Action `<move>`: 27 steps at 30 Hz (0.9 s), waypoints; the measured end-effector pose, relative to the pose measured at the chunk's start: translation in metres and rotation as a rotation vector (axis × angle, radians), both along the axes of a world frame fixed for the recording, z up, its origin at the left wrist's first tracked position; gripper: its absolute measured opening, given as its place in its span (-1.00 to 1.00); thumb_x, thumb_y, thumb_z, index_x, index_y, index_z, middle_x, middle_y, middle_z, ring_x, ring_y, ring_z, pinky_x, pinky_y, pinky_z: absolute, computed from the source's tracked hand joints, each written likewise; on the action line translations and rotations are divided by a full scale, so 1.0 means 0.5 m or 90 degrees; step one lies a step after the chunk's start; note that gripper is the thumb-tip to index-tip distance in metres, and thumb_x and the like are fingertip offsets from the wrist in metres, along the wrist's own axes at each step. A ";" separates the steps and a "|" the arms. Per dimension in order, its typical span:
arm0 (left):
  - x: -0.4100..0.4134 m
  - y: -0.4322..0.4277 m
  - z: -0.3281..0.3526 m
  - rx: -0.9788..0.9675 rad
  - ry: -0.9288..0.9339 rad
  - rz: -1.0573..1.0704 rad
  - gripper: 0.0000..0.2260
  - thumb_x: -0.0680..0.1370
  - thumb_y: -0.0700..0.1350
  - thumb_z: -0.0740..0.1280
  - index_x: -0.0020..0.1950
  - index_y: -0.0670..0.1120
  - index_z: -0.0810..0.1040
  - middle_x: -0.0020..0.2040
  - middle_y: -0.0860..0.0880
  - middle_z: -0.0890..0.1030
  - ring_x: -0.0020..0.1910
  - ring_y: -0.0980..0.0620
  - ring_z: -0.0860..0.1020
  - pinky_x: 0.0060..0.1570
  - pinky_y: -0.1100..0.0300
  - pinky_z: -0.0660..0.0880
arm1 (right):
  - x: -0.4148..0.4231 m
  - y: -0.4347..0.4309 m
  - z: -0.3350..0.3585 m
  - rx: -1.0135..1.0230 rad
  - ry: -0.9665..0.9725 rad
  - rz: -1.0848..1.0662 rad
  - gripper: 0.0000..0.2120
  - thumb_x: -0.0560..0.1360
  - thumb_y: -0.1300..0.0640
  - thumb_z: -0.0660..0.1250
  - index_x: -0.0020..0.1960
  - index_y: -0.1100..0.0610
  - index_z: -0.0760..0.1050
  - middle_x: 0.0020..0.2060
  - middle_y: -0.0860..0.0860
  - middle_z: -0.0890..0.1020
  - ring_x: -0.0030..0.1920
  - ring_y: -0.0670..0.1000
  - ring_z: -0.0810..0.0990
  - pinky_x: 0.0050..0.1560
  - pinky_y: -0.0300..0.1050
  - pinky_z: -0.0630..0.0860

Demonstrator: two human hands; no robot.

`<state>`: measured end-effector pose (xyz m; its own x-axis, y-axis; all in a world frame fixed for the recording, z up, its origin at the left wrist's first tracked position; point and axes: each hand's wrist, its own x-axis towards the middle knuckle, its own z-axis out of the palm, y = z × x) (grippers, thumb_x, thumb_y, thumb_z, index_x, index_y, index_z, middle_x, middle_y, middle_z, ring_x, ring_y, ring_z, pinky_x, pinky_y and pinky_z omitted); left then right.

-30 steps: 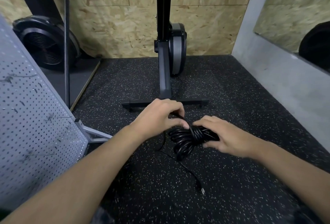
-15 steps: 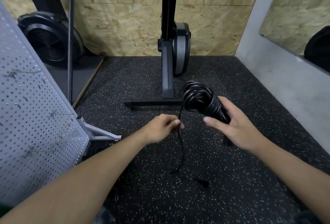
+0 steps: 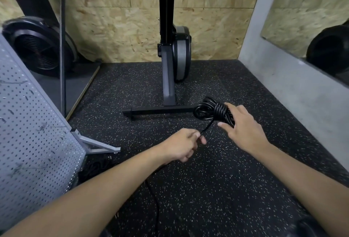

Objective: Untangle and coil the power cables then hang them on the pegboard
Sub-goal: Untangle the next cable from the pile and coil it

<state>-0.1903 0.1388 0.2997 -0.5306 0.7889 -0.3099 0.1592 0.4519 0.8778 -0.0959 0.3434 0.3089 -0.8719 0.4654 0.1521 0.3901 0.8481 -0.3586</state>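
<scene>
gripping a bundle of coiled black power cable point(image 3: 211, 111) just right of the frame's centre, the right hand point(image 3: 243, 131) wraps fingers and thumb round the loops and holds them above the speckled rubber floor point(image 3: 217, 180). one strand point(image 3: 206, 127) runs taut down and left from the bundle to the left hand point(image 3: 181, 146), which pinches it between thumb and curled fingers. more cable trails over the floor at lower centre, partly hidden by the left forearm. the grey pegboard point(image 3: 28, 133) stands at the left edge on a metal foot point(image 3: 96, 145). beyond the hands, a black exercise machine point(image 3: 170, 70) stands before the osb wall point(image 3: 122, 29).
</scene>
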 end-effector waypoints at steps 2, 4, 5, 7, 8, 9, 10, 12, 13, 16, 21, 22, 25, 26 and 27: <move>-0.002 -0.005 0.015 -0.014 0.194 -0.038 -0.67 0.78 -0.02 0.07 0.10 -0.06 0.61 -0.28 0.00 0.48 -0.44 0.05 0.36 -0.44 0.18 0.36 | 0.000 0.001 -0.003 0.053 -0.047 0.003 -0.37 0.62 -0.14 0.35 0.59 -0.03 0.20 0.27 -0.01 0.43 0.22 0.11 0.56 0.11 0.17 0.56; -0.004 -0.009 0.028 -0.006 0.323 -0.079 -0.69 0.77 0.00 0.13 0.09 -0.08 0.63 -0.32 0.03 0.51 -0.43 0.05 0.39 -0.39 0.16 0.35 | -0.002 -0.001 -0.006 0.079 -0.087 0.007 -0.42 0.62 -0.14 0.34 0.55 -0.02 0.24 0.24 0.01 0.44 0.19 0.13 0.57 0.07 0.15 0.57; -0.006 -0.011 0.034 -0.003 0.361 -0.094 -0.70 0.76 0.02 0.16 0.09 -0.09 0.63 -0.32 0.04 0.52 -0.43 0.06 0.40 -0.39 0.16 0.34 | -0.003 0.000 -0.008 0.085 -0.102 0.006 -0.44 0.62 -0.14 0.34 0.53 -0.02 0.26 0.22 0.01 0.44 0.18 0.13 0.57 0.06 0.14 0.57; -0.011 -0.017 0.044 -0.001 0.439 -0.121 -0.72 0.74 0.04 0.20 0.08 -0.08 0.62 -0.27 0.01 0.58 -0.40 0.05 0.48 -0.35 0.13 0.39 | -0.004 -0.001 -0.008 0.093 -0.120 0.010 -0.45 0.63 -0.15 0.33 0.52 -0.01 0.26 0.22 0.01 0.45 0.19 0.14 0.57 0.07 0.13 0.57; -0.015 -0.022 0.047 0.003 0.479 -0.132 -0.74 0.74 0.04 0.21 0.09 -0.07 0.62 -0.24 0.01 0.61 -0.37 0.05 0.52 -0.32 0.12 0.44 | -0.004 -0.002 -0.006 0.100 -0.130 0.016 -0.45 0.63 -0.15 0.33 0.53 -0.01 0.26 0.24 0.01 0.45 0.20 0.13 0.56 0.08 0.12 0.57; -0.019 -0.028 0.050 0.005 0.524 -0.140 -0.76 0.73 0.04 0.22 0.10 -0.05 0.62 -0.20 0.02 0.64 -0.33 0.06 0.55 -0.28 0.11 0.50 | -0.004 -0.003 -0.004 0.107 -0.143 0.025 -0.43 0.63 -0.15 0.33 0.55 -0.01 0.25 0.26 0.01 0.45 0.23 0.13 0.55 0.10 0.12 0.56; -0.024 -0.034 0.054 0.002 0.575 -0.148 -0.77 0.72 0.06 0.23 0.11 -0.02 0.62 -0.16 0.05 0.66 -0.27 0.08 0.58 -0.22 0.08 0.56 | -0.003 -0.004 -0.002 0.112 -0.153 0.042 -0.40 0.62 -0.14 0.35 0.57 -0.02 0.23 0.29 -0.01 0.45 0.25 0.11 0.54 0.13 0.11 0.56; -0.034 -0.045 0.064 0.010 0.666 -0.150 -0.77 0.69 0.12 0.26 0.07 0.02 0.62 -0.10 0.11 0.66 -0.18 0.11 0.58 -0.14 0.06 0.59 | 0.000 -0.007 -0.001 0.091 -0.170 0.104 -0.36 0.60 -0.11 0.40 0.59 -0.06 0.23 0.29 -0.06 0.45 0.26 0.05 0.52 0.19 0.11 0.56; -0.040 -0.048 0.068 0.035 0.691 -0.139 -0.76 0.67 0.16 0.29 0.03 0.02 0.61 -0.11 0.13 0.64 -0.17 0.13 0.56 -0.15 0.08 0.58 | 0.003 -0.009 -0.001 0.065 -0.184 0.154 -0.36 0.58 -0.09 0.43 0.58 -0.10 0.25 0.25 -0.12 0.45 0.25 0.00 0.51 0.22 0.10 0.55; -0.053 -0.048 0.076 0.108 0.703 -0.102 -0.66 0.54 0.29 0.38 -0.09 0.02 0.58 -0.22 0.17 0.55 -0.24 0.16 0.50 -0.23 0.15 0.46 | 0.010 -0.020 -0.002 0.003 -0.233 0.323 -0.51 0.54 -0.03 0.49 0.40 -0.17 0.39 0.10 -0.27 0.44 0.13 -0.17 0.49 0.20 0.01 0.53; -0.070 -0.051 0.077 0.128 0.533 0.005 -0.51 0.32 0.38 0.54 -0.26 -0.03 0.56 -0.38 0.04 0.57 -0.36 0.05 0.51 -0.32 0.11 0.45 | 0.017 -0.052 0.013 -0.069 -0.158 0.429 -0.64 0.51 0.04 0.55 0.20 -0.12 0.47 0.05 -0.24 0.49 0.11 -0.19 0.51 0.15 -0.11 0.50; -0.075 -0.056 0.077 0.128 0.489 0.024 -0.51 0.31 0.37 0.57 -0.28 -0.04 0.57 -0.38 0.01 0.58 -0.36 0.05 0.51 -0.32 0.13 0.45 | 0.021 -0.061 0.021 -0.114 -0.137 0.439 -0.63 0.51 0.05 0.55 0.23 -0.09 0.49 0.07 -0.22 0.51 0.14 -0.17 0.53 0.16 -0.13 0.51; -0.091 -0.071 0.071 0.090 0.327 0.045 -0.50 0.35 0.35 0.56 -0.23 -0.10 0.64 -0.31 -0.06 0.64 -0.35 0.16 0.51 -0.28 0.26 0.44 | 0.030 -0.090 0.040 -0.240 -0.072 0.458 -0.62 0.50 0.06 0.57 0.26 -0.05 0.56 0.10 -0.16 0.58 0.19 -0.06 0.58 0.19 -0.21 0.50; -0.098 -0.076 0.064 0.090 0.251 0.037 -0.48 0.38 0.35 0.52 -0.18 -0.14 0.66 -0.25 -0.13 0.67 -0.32 0.15 0.55 -0.20 0.25 0.48 | 0.032 -0.098 0.046 -0.271 -0.055 0.455 -0.63 0.49 0.07 0.58 0.26 -0.06 0.58 0.09 -0.14 0.59 0.19 -0.04 0.58 0.18 -0.23 0.49; -0.104 -0.079 0.055 0.102 0.178 0.022 -0.45 0.43 0.35 0.48 -0.13 -0.18 0.67 -0.17 -0.20 0.69 -0.26 0.10 0.59 -0.09 0.19 0.52 | 0.032 -0.104 0.049 -0.293 -0.038 0.449 -0.62 0.49 0.07 0.58 0.26 -0.06 0.59 0.08 -0.12 0.61 0.18 -0.03 0.60 0.16 -0.25 0.50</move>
